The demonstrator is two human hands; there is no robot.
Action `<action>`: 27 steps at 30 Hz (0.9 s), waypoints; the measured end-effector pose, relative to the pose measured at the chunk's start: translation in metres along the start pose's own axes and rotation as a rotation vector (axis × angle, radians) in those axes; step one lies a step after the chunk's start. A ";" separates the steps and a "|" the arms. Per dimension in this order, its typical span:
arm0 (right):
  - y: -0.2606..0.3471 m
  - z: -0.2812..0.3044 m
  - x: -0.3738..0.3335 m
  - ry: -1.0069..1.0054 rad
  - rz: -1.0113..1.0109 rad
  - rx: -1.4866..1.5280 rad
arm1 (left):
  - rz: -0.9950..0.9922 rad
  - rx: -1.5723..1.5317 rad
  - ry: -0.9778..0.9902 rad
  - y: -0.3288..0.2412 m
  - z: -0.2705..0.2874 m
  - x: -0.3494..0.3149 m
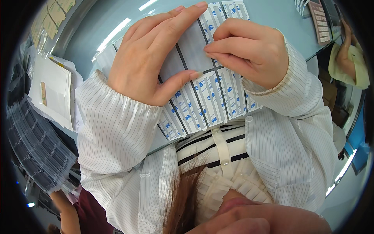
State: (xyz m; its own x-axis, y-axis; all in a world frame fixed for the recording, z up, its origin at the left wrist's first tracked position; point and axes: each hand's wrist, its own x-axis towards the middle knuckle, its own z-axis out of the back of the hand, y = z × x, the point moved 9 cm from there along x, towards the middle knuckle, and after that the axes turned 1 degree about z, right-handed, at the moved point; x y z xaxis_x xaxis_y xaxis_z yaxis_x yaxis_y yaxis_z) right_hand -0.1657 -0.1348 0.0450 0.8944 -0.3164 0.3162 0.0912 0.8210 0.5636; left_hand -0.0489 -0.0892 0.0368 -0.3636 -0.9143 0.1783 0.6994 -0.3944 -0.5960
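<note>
In front of me lies a panel of flat rectangular pieces parted by dark gaps. Several pieces carry white adhesive strips with blue print (212, 95), both near my body and at the far edge. Between them the pieces show a plain grey face (191, 41). My left hand (142, 58) rests flat over the left part of the panel, fingers stretched away from me, thumb spread across the grey pieces. At the panel's middle right my right hand (253, 52) is closed in a pinch, fingertips close to a grey piece's edge. Whatever the pinch holds is too small to make out.
White packets (52, 91) lie left of my left sleeve, above a stack of clear plastic sheets (37, 144). Beige pieces (50, 25) sit at the upper left. A pinkish board (319, 21) lies at the far right. Other people's arms (344, 58) show at both sides.
</note>
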 end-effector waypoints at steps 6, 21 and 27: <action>0.000 -0.002 -0.001 -0.045 0.001 0.004 | -0.018 0.008 -0.005 -0.001 0.009 0.000; 0.006 -0.001 0.000 0.007 0.030 -0.033 | 0.005 0.004 -0.004 0.000 0.002 -0.002; 0.009 -0.007 -0.002 -0.078 0.032 -0.089 | 0.016 -0.022 -0.005 0.002 0.002 -0.001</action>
State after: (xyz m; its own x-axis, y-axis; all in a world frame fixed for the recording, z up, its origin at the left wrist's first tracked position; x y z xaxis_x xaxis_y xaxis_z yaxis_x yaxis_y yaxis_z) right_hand -0.1633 -0.1237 0.0440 0.8608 -0.3223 0.3939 0.1046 0.8694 0.4829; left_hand -0.0459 -0.0888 0.0370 -0.3489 -0.9212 0.1724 0.6917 -0.3772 -0.6158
